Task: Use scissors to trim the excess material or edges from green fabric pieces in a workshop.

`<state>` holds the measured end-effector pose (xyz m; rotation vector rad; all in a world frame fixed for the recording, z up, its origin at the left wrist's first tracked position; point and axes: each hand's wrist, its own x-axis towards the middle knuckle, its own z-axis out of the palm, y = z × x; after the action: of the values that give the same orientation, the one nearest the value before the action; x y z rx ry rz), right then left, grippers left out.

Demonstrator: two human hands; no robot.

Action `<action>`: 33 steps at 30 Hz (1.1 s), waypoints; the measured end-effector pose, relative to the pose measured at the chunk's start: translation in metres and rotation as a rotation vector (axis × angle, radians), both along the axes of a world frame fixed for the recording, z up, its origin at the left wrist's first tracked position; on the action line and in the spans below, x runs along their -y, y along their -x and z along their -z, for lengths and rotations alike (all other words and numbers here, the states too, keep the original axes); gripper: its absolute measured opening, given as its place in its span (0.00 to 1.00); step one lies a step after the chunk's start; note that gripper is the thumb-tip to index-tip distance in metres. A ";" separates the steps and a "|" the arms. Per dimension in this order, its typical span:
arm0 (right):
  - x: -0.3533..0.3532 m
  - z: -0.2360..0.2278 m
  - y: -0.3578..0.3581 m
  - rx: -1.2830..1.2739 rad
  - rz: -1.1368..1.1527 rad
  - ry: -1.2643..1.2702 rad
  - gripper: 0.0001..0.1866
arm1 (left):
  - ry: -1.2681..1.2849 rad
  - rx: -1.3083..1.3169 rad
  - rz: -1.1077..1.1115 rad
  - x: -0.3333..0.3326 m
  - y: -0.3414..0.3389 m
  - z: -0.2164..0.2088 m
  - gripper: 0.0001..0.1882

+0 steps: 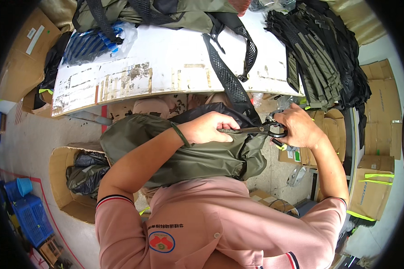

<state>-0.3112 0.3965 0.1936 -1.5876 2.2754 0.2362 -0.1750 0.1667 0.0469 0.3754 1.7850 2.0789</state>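
An olive-green fabric bag [184, 159] lies bunched across my lap, below the table's front edge. My left hand [208, 127] is closed, pinching an edge of this fabric between thumb and fingers. My right hand [298, 127] grips a pair of scissors [278, 133] by the black handles. Their blades point left along the pinched edge, with the tip close to my left fingertips. A black mesh strap [231, 80] runs from the table down to the bag beside the scissors. Part of the bag is hidden under my left forearm.
A worn white table [175, 58] stands ahead, with olive and black straps [314, 58] piled at its right. Blue pieces in clear plastic [98, 45] lie at its left. An open carton [60, 179] with dark fabric stands at my left. More cartons [381, 107] line the right.
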 end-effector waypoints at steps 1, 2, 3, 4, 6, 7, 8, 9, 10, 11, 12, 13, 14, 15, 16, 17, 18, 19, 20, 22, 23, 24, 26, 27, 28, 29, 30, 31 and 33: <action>-0.002 0.003 0.001 0.003 -0.003 0.030 0.24 | 0.001 0.001 -0.002 0.000 0.000 0.000 0.16; -0.003 0.005 0.002 0.004 -0.005 0.031 0.24 | 0.008 0.000 -0.001 0.000 0.000 0.000 0.16; -0.004 0.006 0.002 0.024 0.010 0.018 0.24 | 0.015 -0.002 0.003 0.000 0.000 0.000 0.16; -0.005 0.007 0.002 0.043 0.025 0.006 0.25 | 0.015 -0.002 0.004 0.000 -0.001 0.000 0.16; -0.006 0.007 0.001 0.055 0.021 0.030 0.25 | -0.022 0.027 0.012 0.000 -0.002 -0.002 0.16; -0.006 0.007 0.000 0.067 0.016 0.054 0.25 | -0.021 0.028 0.012 0.000 -0.002 -0.002 0.16; -0.005 0.006 0.000 0.068 0.016 0.055 0.25 | -0.010 0.019 0.006 -0.001 -0.003 -0.002 0.16; -0.004 0.004 -0.001 0.074 0.024 0.046 0.25 | 0.000 0.010 0.002 -0.001 -0.003 -0.003 0.16; -0.003 0.004 -0.001 0.080 0.032 0.036 0.25 | 0.001 0.009 0.004 -0.001 -0.003 -0.003 0.16; -0.003 0.003 -0.002 0.079 0.034 0.037 0.25 | 0.016 0.018 0.011 -0.001 -0.003 -0.005 0.16; -0.003 0.003 -0.002 0.077 0.032 0.034 0.25 | 0.032 0.027 0.016 -0.001 -0.003 -0.006 0.16; -0.003 0.002 -0.003 0.075 0.030 0.032 0.25 | 0.033 0.026 0.016 -0.001 -0.003 -0.005 0.16; -0.003 0.002 -0.003 0.074 0.030 0.033 0.25 | 0.016 0.014 0.015 -0.002 -0.003 -0.003 0.16; -0.002 0.002 -0.003 0.066 0.038 0.017 0.25 | -0.001 0.002 0.013 -0.002 -0.003 -0.001 0.16; -0.002 0.003 -0.003 0.058 0.046 0.001 0.24 | 0.000 0.002 0.010 -0.002 -0.003 0.001 0.16; -0.002 0.004 -0.003 0.058 0.043 0.002 0.24 | -0.018 0.002 0.011 -0.002 -0.004 0.003 0.16; -0.004 0.006 -0.002 0.051 0.030 0.030 0.24 | -0.035 0.004 0.014 -0.001 -0.004 0.002 0.17; -0.006 0.008 -0.001 0.044 0.016 0.059 0.24 | -0.034 0.005 0.009 -0.002 -0.005 0.001 0.17; -0.009 0.010 0.000 0.046 0.012 0.060 0.24 | -0.031 0.000 -0.012 -0.003 -0.005 -0.001 0.16; -0.013 0.013 0.000 0.053 0.032 0.100 0.23 | -0.027 -0.002 -0.037 -0.004 -0.005 -0.003 0.16; -0.012 0.013 -0.001 0.055 0.028 0.101 0.23 | -0.043 -0.013 -0.033 -0.005 -0.004 -0.001 0.17; -0.012 0.012 -0.002 0.053 0.029 0.101 0.23 | -0.060 -0.024 -0.032 -0.006 -0.004 -0.001 0.17; -0.008 0.008 -0.005 0.063 0.042 0.066 0.24 | -0.050 -0.009 -0.035 -0.004 -0.004 0.000 0.17; -0.005 0.006 -0.007 0.065 0.039 0.067 0.24 | -0.042 0.003 -0.034 -0.004 -0.005 0.000 0.17; -0.003 0.004 -0.008 0.053 0.036 0.058 0.24 | -0.042 0.004 -0.037 -0.004 -0.005 0.001 0.17; -0.001 0.004 -0.009 0.040 0.033 0.050 0.24 | -0.047 -0.013 -0.044 -0.004 -0.006 0.004 0.17; -0.001 0.004 -0.009 0.039 0.035 0.050 0.24 | -0.053 -0.032 -0.046 -0.004 -0.005 0.004 0.17; -0.001 0.005 -0.009 0.030 0.022 0.058 0.25 | -0.053 -0.033 -0.044 -0.004 -0.005 0.004 0.17; 0.000 0.005 -0.010 0.021 0.009 0.066 0.25 | -0.056 0.003 -0.038 -0.004 -0.006 0.003 0.17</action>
<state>-0.3016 0.3969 0.1887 -1.6042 2.2957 0.1428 -0.1695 0.1707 0.0443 0.3563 1.7489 2.1580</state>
